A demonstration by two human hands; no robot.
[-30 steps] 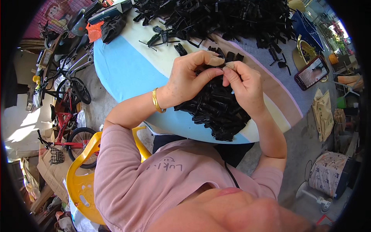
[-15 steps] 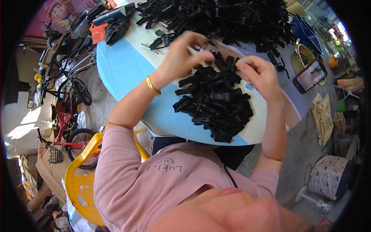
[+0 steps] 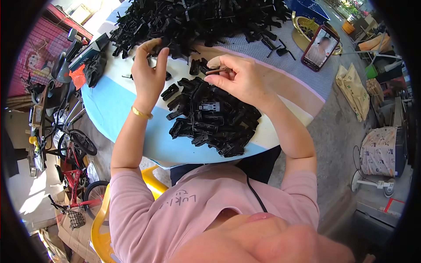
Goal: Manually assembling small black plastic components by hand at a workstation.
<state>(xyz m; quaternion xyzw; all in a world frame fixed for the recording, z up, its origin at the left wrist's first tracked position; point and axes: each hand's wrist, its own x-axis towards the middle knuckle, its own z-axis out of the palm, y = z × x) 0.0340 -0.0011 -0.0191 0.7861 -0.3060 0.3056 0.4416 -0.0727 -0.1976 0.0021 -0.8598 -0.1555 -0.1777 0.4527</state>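
Note:
My left hand (image 3: 150,72) is raised at the near edge of a large heap of black plastic parts (image 3: 193,22). Its thumb and forefinger are spread, and black parts show behind the gap. My right hand (image 3: 241,81) is closed in a pinch over the far end of a smaller pile of black plastic clip-like parts (image 3: 210,116). A tan cover sits on one fingertip. A thin dark piece shows between the fingers, too small to name. Beside those fingertips lie a couple of black parts (image 3: 196,67).
A phone (image 3: 321,48) leans on a gold-coloured basin (image 3: 302,27) at the table's right. A blue crate (image 3: 309,8) stands beyond. Left of the table (image 3: 105,103) are a yellow chair (image 3: 101,228) and a red bicycle (image 3: 74,184). A paper sack (image 3: 353,92) lies right.
The whole view has shifted, so the table sits further left. My left hand has moved left toward the large heap, its fingers spread. My right hand has come left over the small pile's far end.

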